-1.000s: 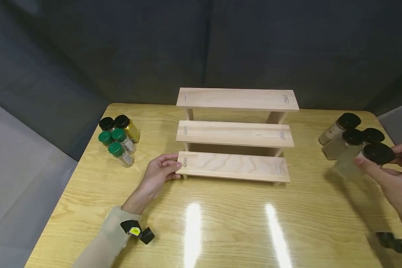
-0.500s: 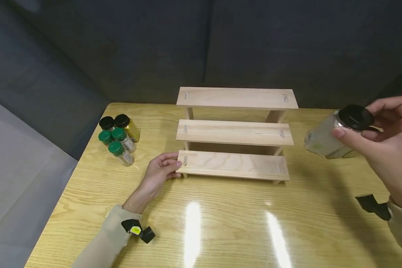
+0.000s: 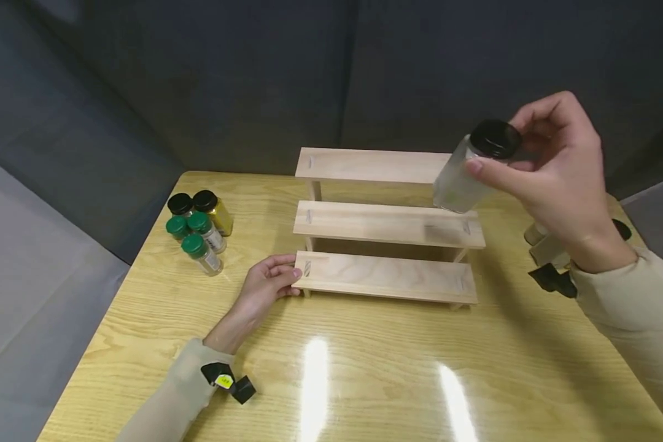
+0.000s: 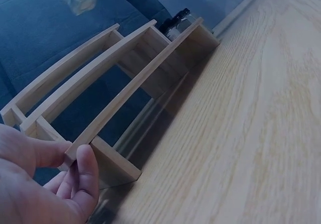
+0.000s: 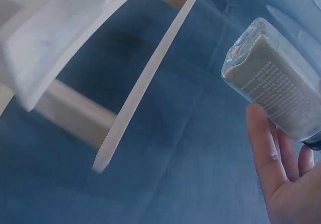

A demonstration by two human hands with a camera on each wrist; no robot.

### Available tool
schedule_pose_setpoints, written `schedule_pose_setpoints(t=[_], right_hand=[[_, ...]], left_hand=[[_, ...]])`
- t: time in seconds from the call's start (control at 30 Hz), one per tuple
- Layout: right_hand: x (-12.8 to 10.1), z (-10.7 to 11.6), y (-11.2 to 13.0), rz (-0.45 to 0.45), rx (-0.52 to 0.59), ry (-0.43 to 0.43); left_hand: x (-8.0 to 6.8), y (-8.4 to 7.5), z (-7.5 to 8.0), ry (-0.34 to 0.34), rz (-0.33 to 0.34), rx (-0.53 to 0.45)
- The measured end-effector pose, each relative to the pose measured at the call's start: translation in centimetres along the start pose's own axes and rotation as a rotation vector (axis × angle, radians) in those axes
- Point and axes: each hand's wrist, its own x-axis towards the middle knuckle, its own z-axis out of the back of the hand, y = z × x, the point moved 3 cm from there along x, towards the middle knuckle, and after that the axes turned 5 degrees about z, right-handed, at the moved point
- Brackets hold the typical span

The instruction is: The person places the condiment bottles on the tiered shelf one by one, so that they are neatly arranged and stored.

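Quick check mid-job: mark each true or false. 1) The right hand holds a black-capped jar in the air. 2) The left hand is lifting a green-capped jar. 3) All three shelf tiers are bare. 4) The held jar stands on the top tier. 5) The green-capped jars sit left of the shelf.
1) True: the right hand grips the black-capped jar by its cap, tilted, in the air.
2) False: the left hand holds the wooden shelf at its bottom tier's left end.
3) True.
4) False: it hangs above the shelf's right end, touching no tier.
5) True: the green-capped jars stand on the table left of it.
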Motion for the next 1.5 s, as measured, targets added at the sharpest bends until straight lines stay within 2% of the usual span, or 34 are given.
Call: schedule_pose_setpoints(t=[0.2, 0.5, 0.93, 1.17, 1.5], right_hand=[[2.1, -2.4, -0.1, 0.003, -0.242, 0.085], [4.7, -6.4, -1.3, 0.033, -0.203, 0.12], [7.4, -10.5, -2.7, -0.033, -0.203, 0.194], [7.8, -12.0, -3.5, -0.061, -0.219, 0.216], [7.3, -13.8, -4.3, -0.103, -0.199, 0.256]], left_hand=[[0.0, 0.0, -0.5, 0.01, -0.016, 0.029], [-0.1, 0.0, -0.5, 0.012, -0.006, 0.022], [0.0, -0.2, -1.0, 0.021, -0.017, 0.009], [0.0, -0.3, -1.3, 0.03, -0.021, 0.015], [-0.3, 0.3, -1.2, 0.025, -0.015, 0.001]])
